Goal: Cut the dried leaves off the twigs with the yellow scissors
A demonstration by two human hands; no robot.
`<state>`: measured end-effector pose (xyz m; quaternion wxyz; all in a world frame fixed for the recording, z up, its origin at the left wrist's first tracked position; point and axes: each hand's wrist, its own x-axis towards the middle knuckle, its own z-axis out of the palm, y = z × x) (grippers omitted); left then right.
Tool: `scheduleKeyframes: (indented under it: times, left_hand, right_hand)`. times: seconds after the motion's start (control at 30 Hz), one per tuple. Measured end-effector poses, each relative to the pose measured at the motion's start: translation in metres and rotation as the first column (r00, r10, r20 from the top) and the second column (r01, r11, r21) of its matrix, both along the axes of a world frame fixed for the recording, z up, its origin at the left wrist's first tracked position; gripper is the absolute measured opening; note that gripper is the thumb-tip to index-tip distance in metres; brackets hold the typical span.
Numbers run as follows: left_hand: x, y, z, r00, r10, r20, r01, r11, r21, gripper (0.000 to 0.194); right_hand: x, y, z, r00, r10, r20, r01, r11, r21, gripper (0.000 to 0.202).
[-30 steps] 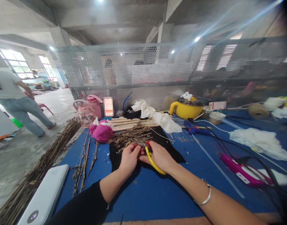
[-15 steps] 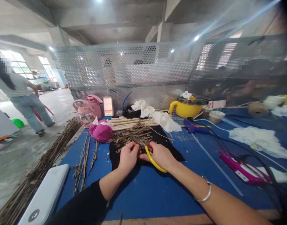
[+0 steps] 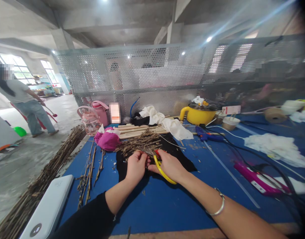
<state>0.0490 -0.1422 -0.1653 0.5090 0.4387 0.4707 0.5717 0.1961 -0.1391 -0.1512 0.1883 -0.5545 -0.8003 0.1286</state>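
Note:
My right hand [image 3: 171,165] is wrapped round yellow-handled pruning shears [image 3: 159,166], their dark blades pointing left toward my left hand. The fingers of my left hand [image 3: 137,165] are pinched together close by the blades; what they hold, if anything, is hidden. Both hands are over a black cloth [image 3: 176,151] spread on the blue table [image 3: 152,205]. Just beyond my fingers lies a heap of short cut twigs [image 3: 140,141] on that cloth.
Longer twigs [image 3: 90,172] and a white power bank [image 3: 49,205] lie left. Pale sticks [image 3: 140,131], a magenta cloth bundle [image 3: 107,141] and a yellow pot [image 3: 199,116] sit behind. A blue glue gun [image 3: 208,134] and cables are right. A person [image 3: 25,99] walks at far left.
My hands and the shears have hardly moved. The person at far left has shifted stance, and a thin stick with a reddish end now shows by that person's hand.

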Motion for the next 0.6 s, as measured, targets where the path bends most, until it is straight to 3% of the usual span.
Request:
scheduleKeyframes:
  times: [0.47,0.6]
  left_hand:
    - [-0.0012,-0.0014,0.0007,0.995,0.018,-0.103,-0.015,0.999,0.032,0.02]
    - [-0.0035,-0.0001,-0.0001,0.98,0.015,-0.199,-0.003,0.998,0.059,0.022]
  right_hand:
    - [-0.0037,-0.0021,0.0011,0.991,-0.069,0.111,0.073,0.997,-0.034,0.052]
    - [-0.0027,-0.001,0.0028,0.992,-0.065,0.111,0.07,0.996,-0.047,0.051]
